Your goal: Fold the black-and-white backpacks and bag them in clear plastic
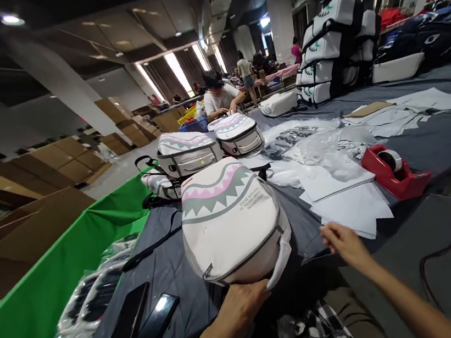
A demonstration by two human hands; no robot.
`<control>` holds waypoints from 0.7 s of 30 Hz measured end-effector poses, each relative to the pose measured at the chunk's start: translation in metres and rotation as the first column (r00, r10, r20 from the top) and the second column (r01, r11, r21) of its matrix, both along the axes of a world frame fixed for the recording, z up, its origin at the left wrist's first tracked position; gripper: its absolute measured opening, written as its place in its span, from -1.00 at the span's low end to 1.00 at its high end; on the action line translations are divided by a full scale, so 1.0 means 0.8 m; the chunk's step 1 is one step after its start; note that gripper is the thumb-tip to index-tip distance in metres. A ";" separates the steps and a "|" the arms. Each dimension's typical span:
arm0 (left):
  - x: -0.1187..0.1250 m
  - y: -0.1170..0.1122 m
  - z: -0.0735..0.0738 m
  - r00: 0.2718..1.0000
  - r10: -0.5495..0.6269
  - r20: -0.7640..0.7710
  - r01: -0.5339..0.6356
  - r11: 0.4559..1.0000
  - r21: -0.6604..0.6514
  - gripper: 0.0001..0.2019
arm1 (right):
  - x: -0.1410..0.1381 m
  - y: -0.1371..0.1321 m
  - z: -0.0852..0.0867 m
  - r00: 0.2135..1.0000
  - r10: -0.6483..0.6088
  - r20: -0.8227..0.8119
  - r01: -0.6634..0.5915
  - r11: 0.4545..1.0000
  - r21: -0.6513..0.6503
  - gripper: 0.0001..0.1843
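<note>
A white backpack [230, 222] is laid flat on the grey-covered table [178, 273], just in front of the person. Its upper face is printed with a shark-mouth pattern of pink and grey-green zigzag teeth, and a few lines of small lettering, too fine to be read, are set beside it. A grey zip is run round its side, and a white strap is draped down its right corner. The bag's near edge is clasped by the left hand [240, 304], whose fingertips are tucked beneath the bag and hidden. The right hand [342, 242] is held open, fingers loosely extended, just short of a stack of white sheets [349, 205] and touching nothing. Two more backpacks [188, 153] of the same pattern are lined up behind, the lower ones partly covered. A red tape dispenser [395, 173] is set beyond the sheets. Two dark phones [156, 315] are cut off by the lower edge.
</note>
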State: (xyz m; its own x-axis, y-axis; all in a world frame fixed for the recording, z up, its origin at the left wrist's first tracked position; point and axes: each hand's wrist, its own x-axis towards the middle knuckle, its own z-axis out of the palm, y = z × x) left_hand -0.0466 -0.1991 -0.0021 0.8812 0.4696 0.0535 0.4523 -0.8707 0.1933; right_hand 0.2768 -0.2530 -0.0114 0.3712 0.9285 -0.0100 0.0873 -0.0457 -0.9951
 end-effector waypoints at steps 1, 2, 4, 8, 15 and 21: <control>-0.002 0.000 -0.006 0.998 0.000 0.062 0.000 1.000 -0.002 -0.72 | 0.037 -0.007 0.010 0.990 -0.096 0.101 0.096 0.995 0.006 -0.52; -0.003 0.000 -0.011 0.993 0.008 0.119 -0.007 1.000 -0.007 -0.70 | 0.075 -0.014 0.022 0.947 -0.223 0.231 0.225 0.974 0.020 -0.61; -0.002 -0.002 -0.020 0.976 0.039 0.216 -0.036 0.999 -0.018 -0.64 | 0.150 -0.026 0.053 0.766 -0.457 0.453 0.476 0.876 0.080 -0.80; 0.002 -0.006 -0.033 0.937 0.101 0.333 -0.095 0.995 -0.036 -0.59 | 0.259 -0.040 0.110 0.545 -0.602 0.584 0.692 0.716 0.093 -0.91; 0.003 -0.009 -0.033 0.921 0.223 0.319 -0.240 0.971 0.015 -0.57 | 0.319 -0.024 0.092 0.717 -0.504 0.482 0.649 0.734 -0.198 -0.74; 0.015 -0.012 -0.017 0.937 0.227 0.266 -0.226 0.973 -0.036 -0.51 | 0.337 0.005 0.085 0.746 -0.507 0.431 0.643 0.716 -0.271 -0.73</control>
State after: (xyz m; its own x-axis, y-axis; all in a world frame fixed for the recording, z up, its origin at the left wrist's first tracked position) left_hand -0.0347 -0.2091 -0.0153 0.7051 0.6561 0.2691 0.5687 -0.7498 0.3382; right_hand 0.5463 -0.2493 0.0565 0.8761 0.4715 -0.1005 0.2057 -0.5542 -0.8065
